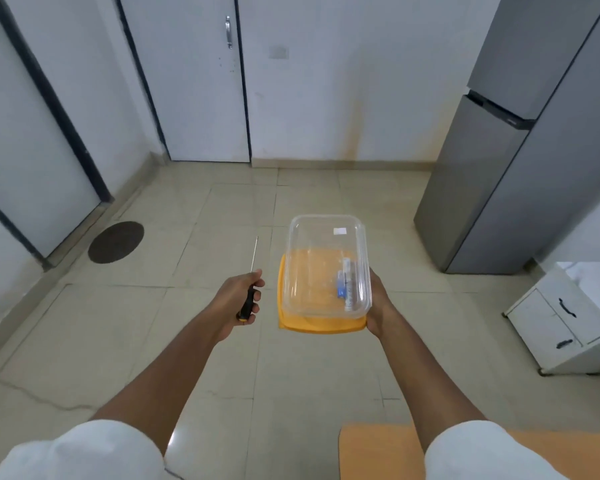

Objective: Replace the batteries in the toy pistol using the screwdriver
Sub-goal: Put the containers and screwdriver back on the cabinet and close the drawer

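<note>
The task seems only at its start: the left hand (238,299) grips the screwdriver (250,282), the right hand (378,306) holds a clear box (326,268) with batteries (345,285) inside, and no toy pistol is visible.

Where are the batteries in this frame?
In the head view, right of centre: the batteries lie inside the clear plastic container, against its right wall, held on an orange lid by the right hand.
</note>
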